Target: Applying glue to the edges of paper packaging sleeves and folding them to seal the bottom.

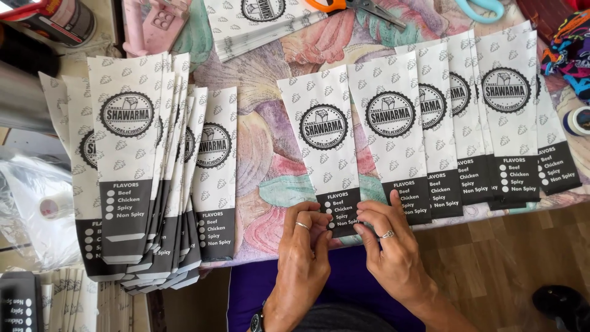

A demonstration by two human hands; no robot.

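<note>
Head view | left hand [304, 246] and right hand [387, 243] pinch dark bottom edge of white paper sleeve [326, 147] | sleeve lies beyond fingertips on patterned tablecloth [264, 160]

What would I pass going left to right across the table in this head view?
Plastic bag → stacked pile of paper bags → bare patch of floral cloth → bag pinched by both hands, left hand then right hand → fanned row of bags → tape roll.

Single head-worn view, looking steeply down, close over the table edge [270, 255], facing away from the wearer
</note>
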